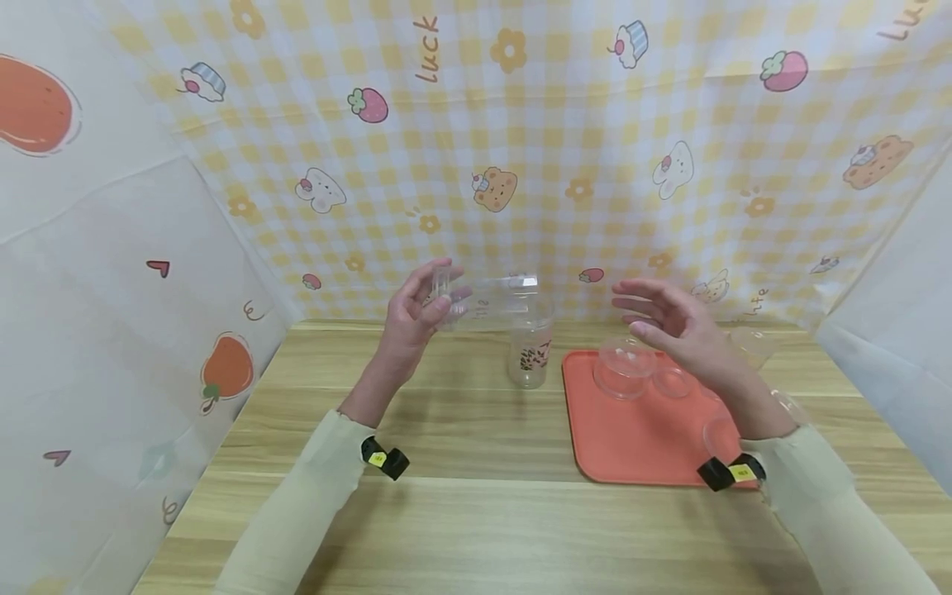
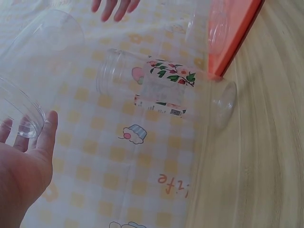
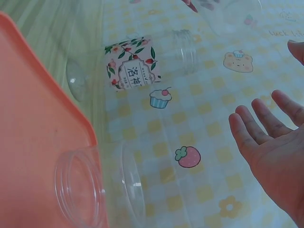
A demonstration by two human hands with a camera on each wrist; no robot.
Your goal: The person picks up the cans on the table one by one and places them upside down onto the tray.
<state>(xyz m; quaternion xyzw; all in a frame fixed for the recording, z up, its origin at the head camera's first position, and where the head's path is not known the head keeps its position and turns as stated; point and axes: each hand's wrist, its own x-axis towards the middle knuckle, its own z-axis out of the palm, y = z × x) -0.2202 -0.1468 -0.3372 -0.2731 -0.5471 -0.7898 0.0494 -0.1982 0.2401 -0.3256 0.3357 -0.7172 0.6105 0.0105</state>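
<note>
My left hand [image 1: 415, 310] grips a clear plastic jar [image 1: 487, 304] by one end. The jar lies sideways in the air, its far end pointing right. Just beneath that end, a second clear jar [image 1: 530, 357] stands upright on the table, bearing a pink floral label [image 3: 133, 64]. Whether the two jars touch cannot be told. Fingers relaxed and apart, my right hand [image 1: 673, 330] hovers over the back of the tray, holding nothing. Below it is a round clear container [image 1: 623, 372].
An orange-red tray [image 1: 632, 454] lies on the right of the wooden table [image 1: 476, 529]. Several other clear round pieces sit on and beside it, partly behind the right forearm. A checked cloth [image 1: 446, 165] hangs along the table's back edge.
</note>
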